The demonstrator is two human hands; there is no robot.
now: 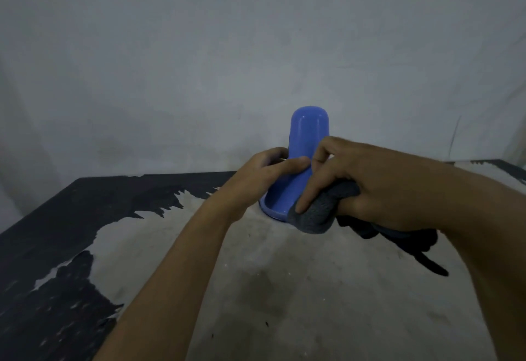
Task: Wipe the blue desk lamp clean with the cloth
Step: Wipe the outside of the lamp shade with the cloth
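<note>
The blue desk lamp [308,135] stands upright near the far edge of the table, its rounded head up and its round base on the tabletop. My left hand [269,171] grips the lamp's stem from the left, thumb across the front. My right hand [367,181] holds a bunched dark grey cloth [316,212], pressed against the right side of the lamp's base. The fingers of that hand touch the stem just above. Part of the base is hidden behind the cloth.
The worn table [256,289] has a pale scuffed middle and peeling black coating [57,246] on the left. A bare grey wall [227,47] stands right behind the lamp. A dark patch lies under my right wrist.
</note>
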